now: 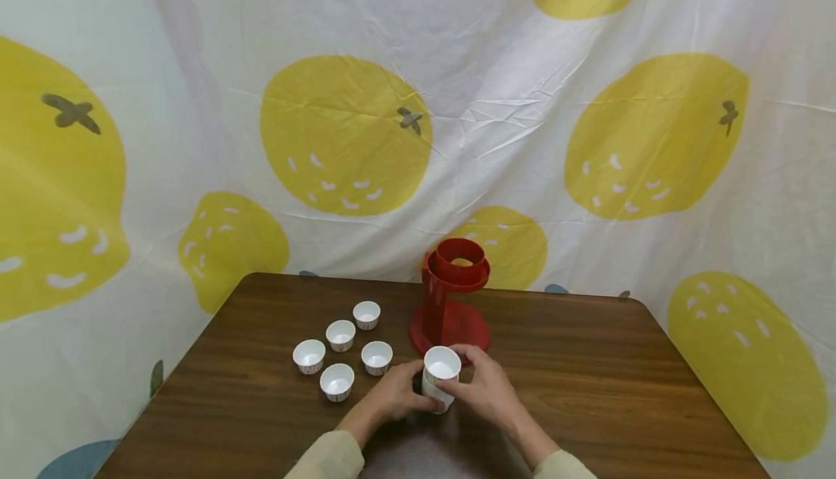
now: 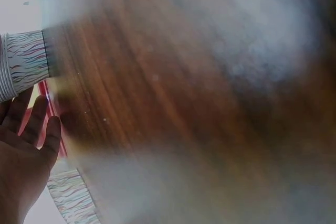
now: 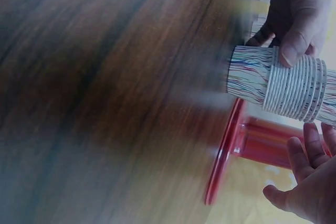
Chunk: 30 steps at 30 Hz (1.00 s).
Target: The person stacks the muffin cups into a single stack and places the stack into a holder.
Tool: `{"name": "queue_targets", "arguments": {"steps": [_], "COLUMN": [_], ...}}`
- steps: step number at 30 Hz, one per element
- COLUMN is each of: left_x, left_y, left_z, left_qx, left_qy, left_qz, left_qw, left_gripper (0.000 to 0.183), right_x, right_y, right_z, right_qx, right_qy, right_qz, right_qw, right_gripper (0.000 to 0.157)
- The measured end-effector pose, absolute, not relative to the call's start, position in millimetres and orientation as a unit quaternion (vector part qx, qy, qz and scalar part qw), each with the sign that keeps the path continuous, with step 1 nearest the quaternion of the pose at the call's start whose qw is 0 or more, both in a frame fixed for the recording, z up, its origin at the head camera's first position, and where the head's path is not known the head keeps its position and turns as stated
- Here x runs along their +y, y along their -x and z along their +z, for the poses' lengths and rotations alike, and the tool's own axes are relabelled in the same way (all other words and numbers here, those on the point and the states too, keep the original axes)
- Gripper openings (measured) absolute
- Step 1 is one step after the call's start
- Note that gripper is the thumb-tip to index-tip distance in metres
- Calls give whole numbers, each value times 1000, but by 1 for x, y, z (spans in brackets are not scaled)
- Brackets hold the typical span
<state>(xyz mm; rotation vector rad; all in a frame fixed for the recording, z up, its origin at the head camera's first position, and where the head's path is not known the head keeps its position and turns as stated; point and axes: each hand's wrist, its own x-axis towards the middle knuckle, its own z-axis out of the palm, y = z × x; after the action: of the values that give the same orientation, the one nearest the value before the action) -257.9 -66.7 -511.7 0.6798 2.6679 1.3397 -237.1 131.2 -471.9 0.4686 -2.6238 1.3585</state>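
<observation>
Both hands are around a stack of white paper cups (image 1: 436,398) close to the table's front. My left hand (image 1: 397,393) grips the stack from the left, its thumb lying over the nested rims in the right wrist view. The top cup (image 1: 442,367) stands up out of the stack. From the right, my right hand (image 1: 486,386) pinches this cup between thumb and fingers; its other fingers are spread below the rim. Wavy coloured lines mark the outside of the stack (image 3: 251,74). In the left wrist view, the left hand (image 2: 23,166) partly hides the stack.
A red stand (image 1: 436,312) with a round base and a raised ring holder is behind the hands. Several single paper cups (image 1: 337,383) sit upright on the wooden table (image 1: 588,385) to the left. A lemon-print cloth (image 1: 496,138) hangs behind the table.
</observation>
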Motion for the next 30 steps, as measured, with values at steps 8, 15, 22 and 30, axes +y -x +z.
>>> {"name": "queue_targets", "arguments": {"steps": [8, 15, 22, 30], "left_x": [-67, -67, -67, -69], "left_y": [258, 258, 258, 257], "left_z": [-512, -511, -512, -512], "left_qx": [872, 874, 877, 872], "left_qy": [-231, -233, -241, -255], "left_qz": [430, 426, 414, 417], "left_qw": [27, 20, 18, 25], "left_gripper": [63, 63, 63, 59], "right_x": [134, 135, 135, 138], "right_y": [236, 235, 235, 236], "right_z": [-478, -481, -484, -489], "right_qx": [-876, -879, -879, -878], "right_qy": [-189, -194, -181, -177], "right_qz": [434, 426, 435, 441], "right_qw": [92, 91, 73, 53], "right_gripper": [68, 70, 74, 76]}}
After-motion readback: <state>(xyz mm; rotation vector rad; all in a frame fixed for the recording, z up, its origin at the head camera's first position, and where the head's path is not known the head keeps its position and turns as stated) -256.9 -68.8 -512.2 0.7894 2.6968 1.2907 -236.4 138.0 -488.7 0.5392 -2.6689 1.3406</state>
